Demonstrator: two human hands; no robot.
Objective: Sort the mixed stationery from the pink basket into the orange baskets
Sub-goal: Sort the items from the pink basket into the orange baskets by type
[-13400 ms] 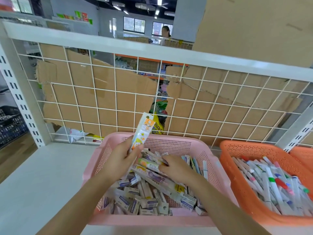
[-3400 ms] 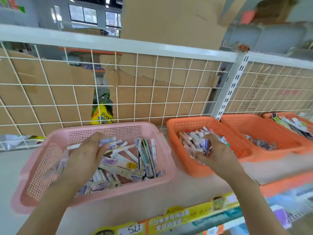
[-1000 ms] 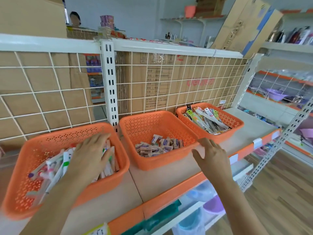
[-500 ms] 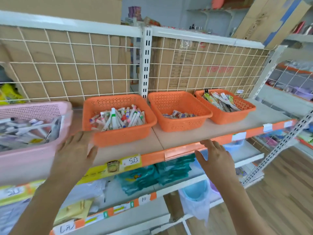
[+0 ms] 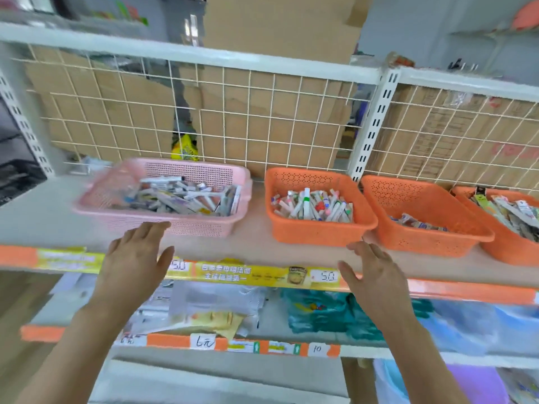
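Hands come nearest: left hand and right hand are held flat before the shelf edge, fingers straight and slightly spread, holding nothing. The left fingertips overlap the pink basket in view; whether they touch it cannot be told.

Below them, the lower shelf carries bagged goods. Its orange edge bears the handwritten tags "6元" and "10".

The upper shelf is pale and flat. Its front strip is orange with a yellow label, whose print is too blurred to read, and two tags reading "5.0".

The pink basket stands at the left of this shelf, its long axis left to right. The stationery inside lies flat in a mixed heap, mostly lengthwise along the basket.

To its right, three baskets stand close in a row:
- first orange basket: markers pointing all ways;
- second orange basket: small packs;
- third orange basket: long packs lying diagonally, cut off by the frame.

Behind stand a white wire grid, a slotted upright and cardboard.
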